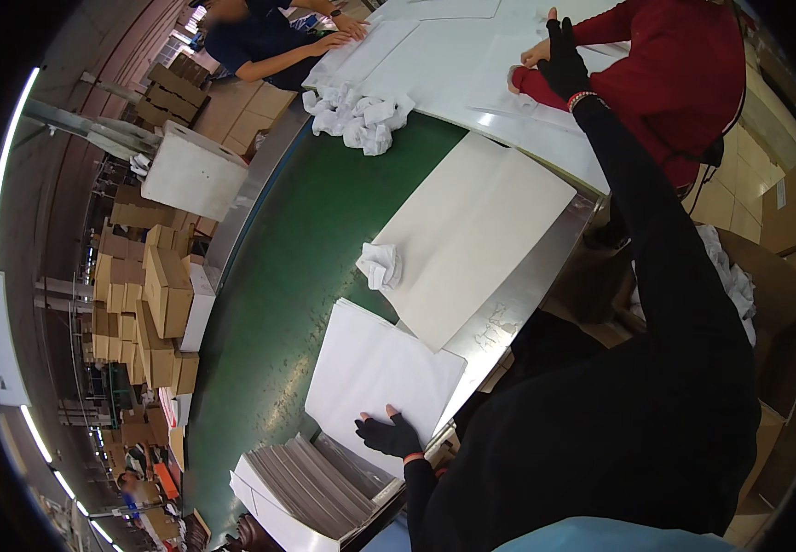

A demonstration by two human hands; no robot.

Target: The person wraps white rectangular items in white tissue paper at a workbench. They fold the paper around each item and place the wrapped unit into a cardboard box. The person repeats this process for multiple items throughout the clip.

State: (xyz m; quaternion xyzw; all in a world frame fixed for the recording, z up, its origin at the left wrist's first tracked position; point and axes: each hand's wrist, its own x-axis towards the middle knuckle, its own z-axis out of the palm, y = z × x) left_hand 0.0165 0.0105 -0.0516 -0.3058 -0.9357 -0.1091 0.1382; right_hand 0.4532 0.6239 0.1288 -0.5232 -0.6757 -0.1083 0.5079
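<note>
My left hand (391, 434), in a black glove with bare fingertips, lies spread on a stack of white paper sheets (384, 363). My right hand (564, 64), gloved the same way, reaches far out over the white table, beside a co-worker's red sleeves and hands. At least one of its fingers is stretched out; I see nothing held in it, though part of it is hard to make out. Between my hands a large off-white sheet (476, 230) rests across the green surface and metal edge. A crumpled white paper wad (380, 266) touches its left edge.
An open box (278, 515) of grey-edged sheets stands near my left hand. More crumpled paper (361, 117) lies by the white table (453, 92). A co-worker in red (674, 83) stands at far right, another person in dark blue (255, 41) at far left. Cartons (168, 285) are stacked left.
</note>
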